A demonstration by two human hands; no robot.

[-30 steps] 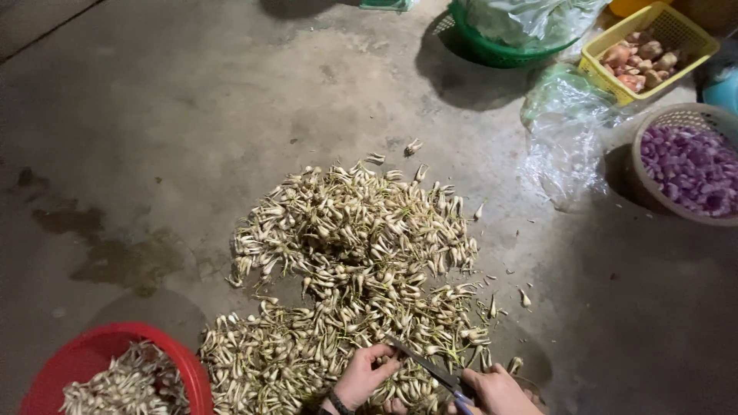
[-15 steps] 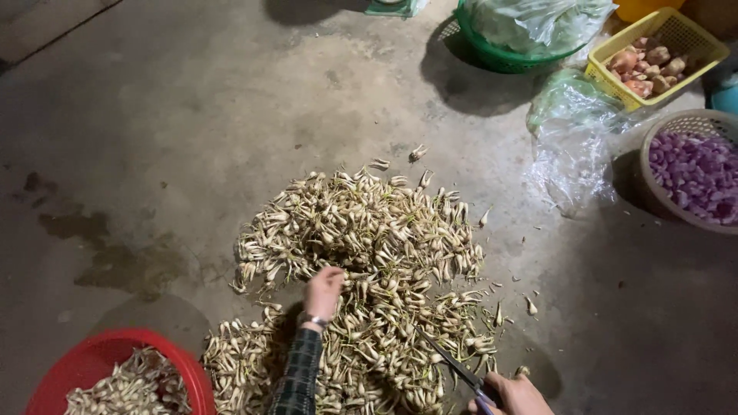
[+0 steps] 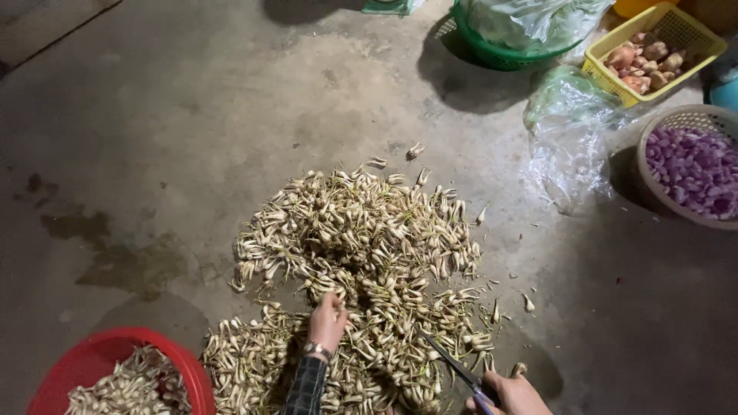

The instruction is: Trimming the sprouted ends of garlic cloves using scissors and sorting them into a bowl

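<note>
1. Grey, stained concrete floor (image 3: pixel 192 138) spreads under you, and on it lies a big loose heap of small pale bulbs with thin stems and roots (image 3: pixel 361 253), which fills the middle and lower part of the view.
2. Your left hand (image 3: pixel 327 321) reaches into the near side of that heap, palm down and fingers curled among the bulbs; you cannot tell from this view whether it has closed on any one of them. A metal watch band (image 3: pixel 317 350) sits on the wrist, above a dark checked sleeve (image 3: pixel 306 384).
3. Your right hand (image 3: pixel 513 393) is at the bottom edge, closed around the handles of a pair of dark-bladed scissors (image 3: pixel 453 365). The blades point up and to the left, over the heap's near right edge, and appear close together.
4. A few stray bulbs (image 3: pixel 415 151) lie apart from the heap at its far side, and small trimmings (image 3: pixel 527 303) are scattered to its right.
5. At the lower left, a round red plastic basin (image 3: pixel 100 357) holds more of the same pale bulbs and stands just beside the heap.
6. Well apart, on the right, a crumpled clear plastic bag (image 3: pixel 569 131) lies on the floor, and next to it a round beige plastic basket (image 3: pixel 684 119) holds purple peeled bulbs.
7. Farther back, a yellow rectangular plastic basket (image 3: pixel 676 27) holds pinkish-brown bulbs, and a green round basket (image 3: pixel 500 55) holds a filled clear bag.
</note>
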